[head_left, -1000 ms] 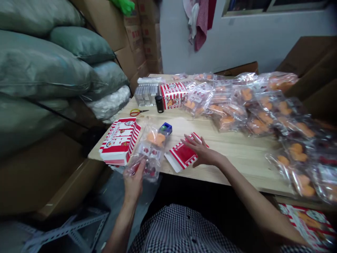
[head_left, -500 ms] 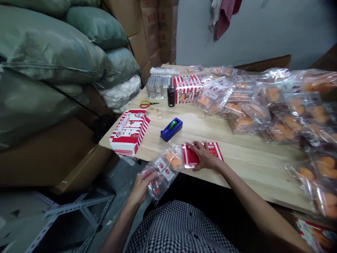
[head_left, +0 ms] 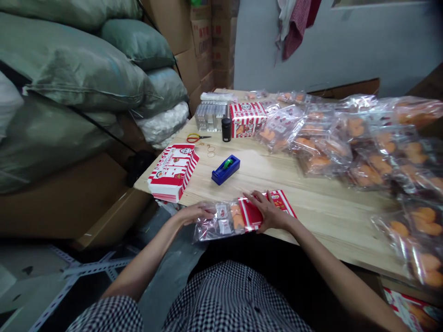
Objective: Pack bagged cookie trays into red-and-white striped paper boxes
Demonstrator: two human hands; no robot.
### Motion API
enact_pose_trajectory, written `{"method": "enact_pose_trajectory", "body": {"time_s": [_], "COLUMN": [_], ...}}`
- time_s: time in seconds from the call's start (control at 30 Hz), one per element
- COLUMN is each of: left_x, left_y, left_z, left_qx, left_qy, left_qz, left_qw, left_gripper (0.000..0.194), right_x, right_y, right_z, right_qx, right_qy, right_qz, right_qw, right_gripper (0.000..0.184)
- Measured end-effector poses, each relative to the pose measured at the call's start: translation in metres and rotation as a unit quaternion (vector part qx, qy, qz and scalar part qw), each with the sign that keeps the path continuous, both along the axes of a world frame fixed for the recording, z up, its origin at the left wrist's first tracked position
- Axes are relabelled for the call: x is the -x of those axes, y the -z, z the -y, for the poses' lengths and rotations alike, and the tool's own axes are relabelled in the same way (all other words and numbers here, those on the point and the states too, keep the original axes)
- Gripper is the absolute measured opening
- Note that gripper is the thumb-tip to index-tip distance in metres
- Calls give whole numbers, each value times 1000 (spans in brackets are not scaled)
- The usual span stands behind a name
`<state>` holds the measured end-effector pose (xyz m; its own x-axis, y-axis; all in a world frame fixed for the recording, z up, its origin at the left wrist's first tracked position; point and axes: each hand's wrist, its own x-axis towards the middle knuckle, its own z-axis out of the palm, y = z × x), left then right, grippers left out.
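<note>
My left hand [head_left: 196, 213] pinches the left end of a clear plastic bag [head_left: 224, 226] at the table's front edge. Orange pieces and small white packets with red print show through the plastic. My right hand [head_left: 268, 212] grips a flat red-and-white printed box [head_left: 249, 214] from above, fingers spread across it and thumb near its front edge. The bag's right end, with the orange pieces, meets the box's left end; I cannot tell whether any of it is inside. Just beyond stands a blue tape dispenser [head_left: 225, 169] with green tape.
A stack of flattened striped boxes [head_left: 173, 170] lies on the left of the wooden table [head_left: 328, 216]. Farther back are scissors [head_left: 197, 138], a black cylinder [head_left: 226, 130], a made-up striped box [head_left: 247, 120] and clear cases [head_left: 210, 115]. Bagged orange pieces [head_left: 318, 159] cover the right side.
My left hand has risen, swinging the bag from a downward slant to nearly level, in line with the box. The bag's orange pieces now lie against the box's end. My right hand stays on the box.
</note>
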<state>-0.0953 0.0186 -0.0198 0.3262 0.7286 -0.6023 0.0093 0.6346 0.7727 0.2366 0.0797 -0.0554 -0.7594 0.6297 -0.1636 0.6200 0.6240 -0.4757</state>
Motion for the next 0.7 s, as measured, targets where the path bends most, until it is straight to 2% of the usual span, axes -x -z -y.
{"method": "enact_pose_trajectory", "body": {"time_s": [0.13, 0.3, 0.47, 0.57, 0.7], "left_x": [-23, -41, -32, -33, -40], "left_y": [12, 22, 14, 9, -3], "left_z": [-18, -23, -3, 6, 1], "left_qx": [5, -19, -67, -129, -201], "left_qy": [3, -58, -137, -162, -159], "left_qz": [10, 22, -8, -60, -133], "left_qw": [1000, 998, 988, 977, 957], "left_gripper": [24, 46, 62, 58, 50], "right_x": [-3, -14, -16, -10, -4], "right_y": [-1, 0, -3, -8, -17], "right_z": [4, 8, 13, 18, 28], "right_qx": [-2, -19, -36, -46, -52], "right_qy": [23, 74, 99, 96, 108], "right_qz": [-7, -23, -27, -31, -50], "right_qw": [1000, 997, 994, 994, 992], "right_gripper": [139, 135, 131, 129, 128]}}
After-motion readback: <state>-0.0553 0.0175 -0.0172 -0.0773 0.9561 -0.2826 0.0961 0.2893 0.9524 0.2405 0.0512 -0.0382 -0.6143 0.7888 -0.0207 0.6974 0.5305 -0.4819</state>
